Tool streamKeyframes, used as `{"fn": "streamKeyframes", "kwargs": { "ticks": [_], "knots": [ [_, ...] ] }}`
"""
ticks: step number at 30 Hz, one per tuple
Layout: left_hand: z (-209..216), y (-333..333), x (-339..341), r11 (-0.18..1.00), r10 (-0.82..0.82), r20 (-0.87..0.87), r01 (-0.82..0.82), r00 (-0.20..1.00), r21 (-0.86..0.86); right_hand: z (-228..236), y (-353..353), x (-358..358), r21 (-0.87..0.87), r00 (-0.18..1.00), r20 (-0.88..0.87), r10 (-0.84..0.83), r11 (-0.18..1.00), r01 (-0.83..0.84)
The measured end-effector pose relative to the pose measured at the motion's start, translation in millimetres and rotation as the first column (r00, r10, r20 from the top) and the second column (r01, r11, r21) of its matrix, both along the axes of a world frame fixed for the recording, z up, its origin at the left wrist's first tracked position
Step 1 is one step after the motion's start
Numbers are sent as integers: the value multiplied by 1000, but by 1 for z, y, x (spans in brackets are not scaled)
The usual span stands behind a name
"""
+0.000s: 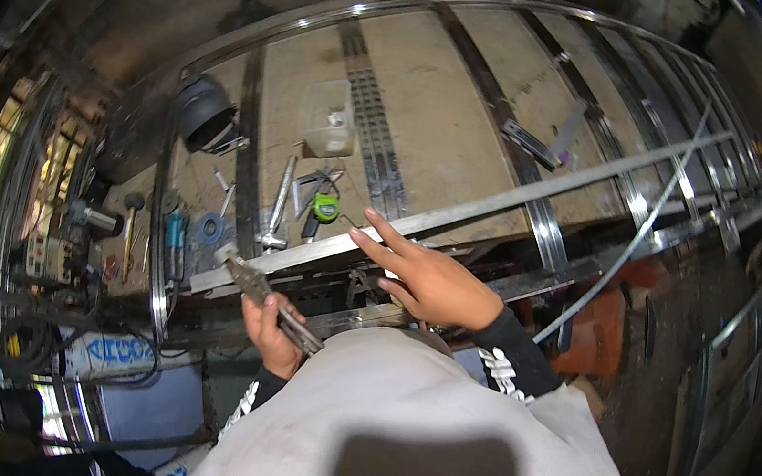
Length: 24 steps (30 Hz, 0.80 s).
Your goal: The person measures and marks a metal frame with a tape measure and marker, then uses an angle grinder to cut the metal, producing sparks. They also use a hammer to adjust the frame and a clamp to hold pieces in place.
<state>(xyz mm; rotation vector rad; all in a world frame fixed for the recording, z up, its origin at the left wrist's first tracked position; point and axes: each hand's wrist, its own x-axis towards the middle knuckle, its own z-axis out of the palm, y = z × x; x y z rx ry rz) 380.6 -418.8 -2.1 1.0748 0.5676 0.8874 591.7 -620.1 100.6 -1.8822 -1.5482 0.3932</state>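
Note:
My left hand (273, 338) is closed around the handles of a pair of dark metal pliers (248, 282). The jaws point up and left, close to the near-left end of a long pale grey metal bar (541, 191); whether they touch it, I cannot tell. My right hand (437, 286) is spread, two fingers stretched out over the bar's near edge and nothing visible in its grasp. Beneath lies a metal frame with crossbars (545, 236). Beyond the bar are a green tape measure (325, 208) and a silver hammer (278, 210).
A dark welding helmet (203, 109), a clear plastic tub (327, 117), a blue tape roll (210, 229) and a teal power tool (174, 244) lie at left. A metal square (533, 144) rests farther right. A thin rod (625, 251) slants across the bar; an orange-red chair (592, 338) stands below.

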Motion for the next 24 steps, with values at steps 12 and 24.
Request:
{"fn": "streamKeyframes", "kwargs": {
  "ticks": [12,24],
  "knots": [
    [-13,4,-16,997,74,-67,-75,995,-5,-22,-89,86,-131,687,47,-726,677,724],
    [-18,-9,20,981,-171,-96,178,981,78,-36,-149,44,-15,592,-82,-802,595,804]
  ]
}}
